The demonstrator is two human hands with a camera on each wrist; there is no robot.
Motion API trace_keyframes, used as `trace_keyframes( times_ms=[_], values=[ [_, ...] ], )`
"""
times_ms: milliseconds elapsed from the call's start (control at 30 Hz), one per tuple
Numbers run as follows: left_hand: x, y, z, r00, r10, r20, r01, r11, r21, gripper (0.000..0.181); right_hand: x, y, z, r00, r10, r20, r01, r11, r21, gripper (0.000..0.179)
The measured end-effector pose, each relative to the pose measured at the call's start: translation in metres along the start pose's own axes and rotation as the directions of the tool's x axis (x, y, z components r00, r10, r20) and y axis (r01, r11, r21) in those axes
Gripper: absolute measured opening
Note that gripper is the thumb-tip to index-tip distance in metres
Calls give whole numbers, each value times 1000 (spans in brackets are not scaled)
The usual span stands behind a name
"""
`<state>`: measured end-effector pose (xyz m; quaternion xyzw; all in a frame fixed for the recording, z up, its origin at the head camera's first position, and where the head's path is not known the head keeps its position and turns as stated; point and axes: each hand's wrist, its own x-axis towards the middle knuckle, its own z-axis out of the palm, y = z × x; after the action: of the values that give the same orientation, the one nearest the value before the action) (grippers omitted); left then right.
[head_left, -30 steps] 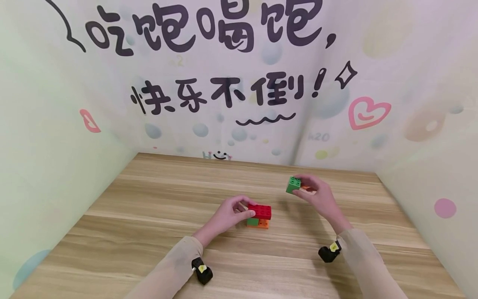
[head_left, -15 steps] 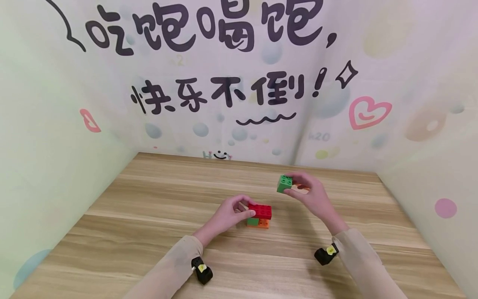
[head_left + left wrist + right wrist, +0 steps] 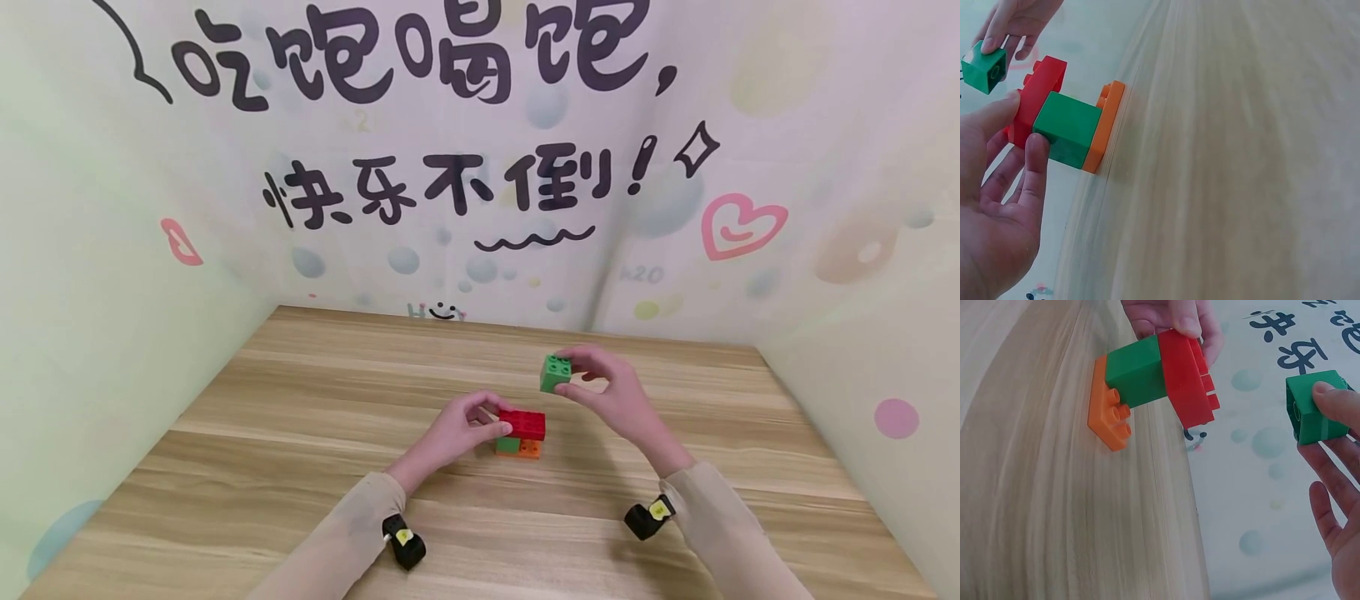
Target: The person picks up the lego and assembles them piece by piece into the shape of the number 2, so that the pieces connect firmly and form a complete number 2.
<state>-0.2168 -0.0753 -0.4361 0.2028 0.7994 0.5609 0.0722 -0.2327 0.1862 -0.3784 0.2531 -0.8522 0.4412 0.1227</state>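
A small stack stands on the table: an orange flat brick [image 3: 529,451] at the bottom, a green brick [image 3: 1132,374] on one half of it, and a red brick [image 3: 529,425] on top. The red brick overhangs the orange brick's bare studs. My left hand [image 3: 461,429] pinches the red brick at its left end between thumb and fingers. In the left wrist view a fingertip also lies at the green brick's edge. My right hand [image 3: 611,392] holds a second green brick [image 3: 556,374] in the air, behind and right of the stack, studs up. Its hollow underside shows in the right wrist view.
The wood-grain table [image 3: 315,400] reaches back to a printed cloth wall [image 3: 480,283] with lettering. Pale side walls stand left and right. A black wrist camera [image 3: 405,543] sits on the left sleeve and another wrist camera [image 3: 649,517] on the right.
My right hand has moved left with the green brick, closer to the stack. An orange thing seen behind that hand earlier no longer shows. My left hand and the stack have stayed put.
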Motion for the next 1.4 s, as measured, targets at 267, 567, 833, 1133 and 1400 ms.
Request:
trace_keyframes(
  times_ms=[267,567,833,1133,1400],
  values=[
    [1,-4,-2,1000,-6,15,6,1000,-28,28,-1,-5,5,1000,3,8,-3,1000,13,43],
    [1,-4,-3,1000,0,21,1,1000,-31,29,-4,-6,10,1000,11,18,-11,1000,9,42],
    [2,-5,-3,1000,7,19,-6,1000,-30,29,-6,-6,14,999,26,38,-27,999,25,43],
    [2,-7,-2,1000,21,20,-20,999,-44,29,-8,-5,16,998,27,48,-28,1000,14,43],
    [2,-7,-2,1000,14,21,-13,999,-48,29,-10,-5,17,998,30,61,-30,1000,7,42]
  ],
)
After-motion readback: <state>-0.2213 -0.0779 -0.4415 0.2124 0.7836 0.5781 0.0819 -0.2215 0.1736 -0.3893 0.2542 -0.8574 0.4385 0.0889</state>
